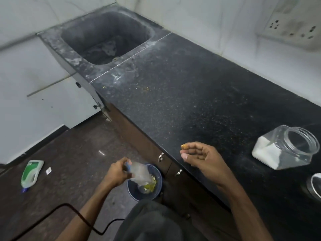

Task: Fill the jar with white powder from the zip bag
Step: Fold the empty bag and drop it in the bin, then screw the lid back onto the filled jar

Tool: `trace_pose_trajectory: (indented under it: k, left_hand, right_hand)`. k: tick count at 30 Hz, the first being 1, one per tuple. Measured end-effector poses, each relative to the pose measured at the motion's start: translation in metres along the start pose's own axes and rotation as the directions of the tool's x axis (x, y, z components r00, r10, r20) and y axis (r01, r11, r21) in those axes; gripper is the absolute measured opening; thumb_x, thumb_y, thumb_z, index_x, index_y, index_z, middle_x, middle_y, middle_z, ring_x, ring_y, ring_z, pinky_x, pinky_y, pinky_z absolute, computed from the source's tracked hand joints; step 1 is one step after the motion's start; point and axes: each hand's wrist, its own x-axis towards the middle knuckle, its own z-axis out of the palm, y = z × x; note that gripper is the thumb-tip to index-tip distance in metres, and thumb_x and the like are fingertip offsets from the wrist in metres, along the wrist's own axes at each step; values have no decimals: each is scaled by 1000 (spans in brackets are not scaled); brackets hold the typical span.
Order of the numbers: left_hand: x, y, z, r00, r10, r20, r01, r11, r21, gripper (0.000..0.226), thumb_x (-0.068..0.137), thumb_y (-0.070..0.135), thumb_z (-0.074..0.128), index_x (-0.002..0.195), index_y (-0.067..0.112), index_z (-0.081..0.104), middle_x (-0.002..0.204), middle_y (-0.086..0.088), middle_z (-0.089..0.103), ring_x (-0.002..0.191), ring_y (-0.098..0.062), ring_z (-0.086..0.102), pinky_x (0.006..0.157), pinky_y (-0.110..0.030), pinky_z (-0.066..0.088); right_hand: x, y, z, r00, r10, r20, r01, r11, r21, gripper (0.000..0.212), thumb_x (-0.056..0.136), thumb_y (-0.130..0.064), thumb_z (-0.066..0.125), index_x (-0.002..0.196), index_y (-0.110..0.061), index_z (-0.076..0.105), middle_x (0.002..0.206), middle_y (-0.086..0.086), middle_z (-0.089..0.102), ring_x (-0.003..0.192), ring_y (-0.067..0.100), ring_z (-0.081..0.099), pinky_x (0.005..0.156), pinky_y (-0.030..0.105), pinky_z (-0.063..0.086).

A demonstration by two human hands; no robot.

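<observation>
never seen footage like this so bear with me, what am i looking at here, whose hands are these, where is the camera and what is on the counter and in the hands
There is no machine here: a person works with two bare hands. The single picture comes from a wide-angle camera worn on the person's head, looking forward and down, which is why the walls bend.

The left hand holds a clear, nearly empty zip bag above a blue bin on the floor, which has yellowish scraps inside. The right hand hovers over the edge of the dark counter, loosely curled, pinching a small yellow-orange bit between its fingertips.

On the counter at the right stands a clear jar, lid off, partly filled with white powder. A round metal-looking thing is cut off at the frame's edge; I cannot tell what it is. At the far end is a dusty sink. A green and white bottle lies on the floor.
</observation>
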Motion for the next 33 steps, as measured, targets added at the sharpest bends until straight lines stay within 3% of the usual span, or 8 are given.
trace_pose_trajectory:
  k: [3, 7, 11, 17, 22, 25, 27, 33]
  left_hand:
    - [23, -11, 36, 992, -97, -76, 97, 995, -7, 54, 70, 15, 84, 109, 8, 46, 95, -20, 71, 86, -33, 69, 70, -36, 51]
    - [45, -29, 70, 974, -219, -66, 219, 976, 3, 49, 74, 26, 82, 109, 10, 53, 111, -15, 67, 102, -31, 65, 78, -33, 50]
    - [52, -38, 86, 938, -329, -110, 321, 943, -88, 38, 73, 20, 82, 99, 13, 55, 111, -15, 66, 101, -31, 65, 82, -39, 57]
    - [60, -36, 95, 934, -334, -130, 322, 941, -106, 40, 77, 19, 79, 107, 4, 59, 112, -18, 65, 102, -33, 64, 82, -38, 55]
    - [68, -31, 104, 932, -363, -12, 354, 914, -197, 35, 83, 21, 75, 108, 11, 53, 106, -13, 62, 93, -28, 61, 82, -36, 53]
    - [75, -31, 101, 943, -321, -90, 274, 900, -339, 18, 82, 12, 74, 92, 11, 58, 101, -15, 67, 96, -32, 63, 88, -39, 51]
    - [77, -27, 93, 932, -315, -180, 200, 860, -470, 13, 83, 9, 72, 95, 9, 65, 101, -14, 70, 103, -35, 65, 93, -42, 51]
    - [59, 45, 34, 770, -185, -611, -234, 809, -539, 19, 88, 5, 63, 100, 20, 61, 95, -5, 68, 90, -19, 66, 91, -36, 53]
  right_hand:
    - [2, -1, 2, 1000, -1, 0, 1, 1000, 2, 22, 84, -10, 74, 105, -16, 71, 98, 1, 76, 85, 6, 72, 68, 12, 51]
    - [-1, 0, 2, 1000, -10, -8, 11, 1000, 22, 22, 84, -10, 73, 105, -16, 70, 98, 2, 76, 88, 8, 72, 69, 12, 51]
    - [-7, 3, -1, 999, -12, -48, 15, 997, 70, 21, 84, -10, 73, 105, -14, 70, 98, 5, 76, 86, 12, 72, 68, 12, 51]
    - [-13, 13, -8, 993, 9, -118, 1, 997, 78, 19, 84, -15, 74, 103, -18, 71, 98, 3, 76, 87, 17, 73, 69, 14, 52]
    - [-15, 17, -11, 992, 6, -129, 6, 995, 99, 19, 84, -12, 74, 102, -15, 70, 96, 5, 76, 79, 10, 71, 67, 13, 52]
    - [-16, 17, -14, 990, 0, -139, 16, 993, 115, 18, 85, -11, 73, 102, -15, 70, 95, 5, 76, 77, 9, 71, 65, 13, 51]
    - [-17, 17, -17, 989, -1, -150, 20, 992, 126, 18, 85, -11, 73, 103, -15, 70, 94, 3, 76, 76, 8, 71, 65, 12, 50]
    - [-19, 15, -32, 979, -9, -203, 44, 985, 167, 18, 85, -11, 73, 102, -16, 70, 93, 3, 76, 78, 8, 72, 64, 11, 50]
